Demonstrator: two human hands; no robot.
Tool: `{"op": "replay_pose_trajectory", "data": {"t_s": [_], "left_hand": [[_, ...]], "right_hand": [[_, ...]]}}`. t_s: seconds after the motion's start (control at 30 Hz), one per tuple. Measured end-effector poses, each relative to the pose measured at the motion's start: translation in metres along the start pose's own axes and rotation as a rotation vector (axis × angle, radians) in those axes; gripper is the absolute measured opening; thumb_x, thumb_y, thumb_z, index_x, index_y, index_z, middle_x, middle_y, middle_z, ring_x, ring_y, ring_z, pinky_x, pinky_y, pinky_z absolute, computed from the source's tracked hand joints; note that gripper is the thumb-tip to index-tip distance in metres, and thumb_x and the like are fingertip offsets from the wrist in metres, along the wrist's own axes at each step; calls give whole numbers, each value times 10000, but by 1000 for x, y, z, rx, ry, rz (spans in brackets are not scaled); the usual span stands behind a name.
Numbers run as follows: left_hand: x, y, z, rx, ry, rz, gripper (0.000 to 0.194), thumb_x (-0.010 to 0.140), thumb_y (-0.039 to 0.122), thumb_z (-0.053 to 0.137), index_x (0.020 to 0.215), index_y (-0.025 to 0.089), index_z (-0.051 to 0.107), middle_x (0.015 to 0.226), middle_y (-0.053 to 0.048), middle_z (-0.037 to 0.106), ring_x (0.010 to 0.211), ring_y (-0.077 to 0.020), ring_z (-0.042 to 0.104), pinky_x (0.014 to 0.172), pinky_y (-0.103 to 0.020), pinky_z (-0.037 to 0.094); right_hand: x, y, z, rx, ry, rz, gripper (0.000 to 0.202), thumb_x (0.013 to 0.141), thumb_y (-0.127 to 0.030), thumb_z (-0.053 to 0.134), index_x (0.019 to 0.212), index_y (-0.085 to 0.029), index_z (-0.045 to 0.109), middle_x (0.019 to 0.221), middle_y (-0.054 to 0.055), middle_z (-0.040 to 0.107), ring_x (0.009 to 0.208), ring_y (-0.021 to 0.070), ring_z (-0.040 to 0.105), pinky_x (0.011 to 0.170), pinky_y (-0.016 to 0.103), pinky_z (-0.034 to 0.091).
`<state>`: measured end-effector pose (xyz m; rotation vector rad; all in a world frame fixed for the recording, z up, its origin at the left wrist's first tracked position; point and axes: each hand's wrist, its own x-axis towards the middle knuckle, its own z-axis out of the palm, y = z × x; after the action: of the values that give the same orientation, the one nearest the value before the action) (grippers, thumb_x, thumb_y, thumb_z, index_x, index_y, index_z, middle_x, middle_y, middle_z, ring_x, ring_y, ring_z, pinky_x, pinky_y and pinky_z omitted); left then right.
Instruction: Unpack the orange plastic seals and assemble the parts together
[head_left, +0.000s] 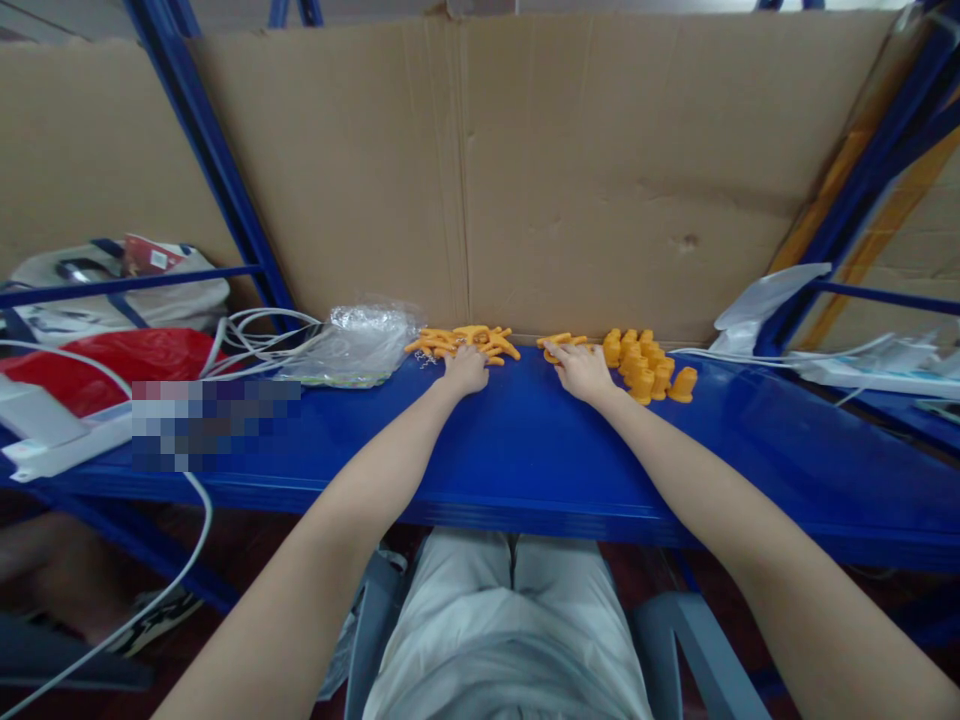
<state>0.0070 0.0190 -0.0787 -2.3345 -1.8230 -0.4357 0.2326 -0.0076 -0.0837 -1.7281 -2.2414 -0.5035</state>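
Note:
My left hand (466, 370) rests at the front of a pile of orange branched pieces (472, 335) near the cardboard. Its fingertips reach into the pile, and whether they grip a piece is hidden. To the right, my right hand (583, 372) lies over a smaller group of orange pieces (562, 340), fingers spread and touching them. Several upright orange cone-like parts (640, 384) stand just right of that hand. Small metallic bits (426, 357) lie at the left edge of the larger pile.
Clear plastic bags (360, 350), white cables (262, 340) and a red bag (150, 360) lie left on the blue shelf (517, 460). Cardboard (585, 180) stands behind. A power strip (870, 370) is at right. Another person's leg (60, 580) shows lower left.

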Motion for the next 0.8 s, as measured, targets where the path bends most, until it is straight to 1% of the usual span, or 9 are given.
{"op": "replay_pose_trajectory", "data": {"t_s": [0.13,0.23,0.4,0.53,0.67,0.8], "left_hand": [[2,-1,2,-17,16,-21,310,897,183,551,1126,226,756,1416,-165,626,1393,-402,481,1102,-654,389],[2,0,0,-30,72,-10,299,910,159,526,1069,208,774,1342,-178,667,1344,-388,525,1079,-612,424],[0,6,-7,-103,179,-2,283,919,135,509,1014,199,768,1220,-145,734,1225,-340,611,1039,-530,458],[-1,12,-10,-135,248,31,268,939,148,488,1003,208,741,1171,-115,753,1178,-304,627,1007,-466,462],[-4,18,-13,-178,332,86,239,947,166,477,1014,218,701,1148,-98,747,1142,-279,624,1006,-441,437],[-7,22,-17,-238,408,83,212,942,157,461,1007,220,653,1108,-92,728,1108,-266,622,990,-420,415]], "right_hand": [[0,-3,3,26,-78,3,649,973,-221,390,1616,-298,362,1558,129,521,1406,346,480,1119,621,329],[1,-3,3,46,-118,15,660,976,-214,371,1628,-307,337,1596,121,474,1452,342,436,1148,657,308],[3,0,4,79,-199,13,646,990,-217,345,1630,-304,336,1666,106,363,1515,337,350,1176,682,284],[5,3,9,94,-193,4,653,987,-237,368,1634,-315,324,1666,97,364,1518,339,344,1166,679,316],[6,5,11,105,-194,1,651,988,-248,360,1634,-323,323,1672,88,354,1522,336,340,1171,677,311],[5,4,9,123,-193,-3,664,978,-243,369,1636,-319,319,1675,93,346,1519,344,344,1171,685,305]]}}
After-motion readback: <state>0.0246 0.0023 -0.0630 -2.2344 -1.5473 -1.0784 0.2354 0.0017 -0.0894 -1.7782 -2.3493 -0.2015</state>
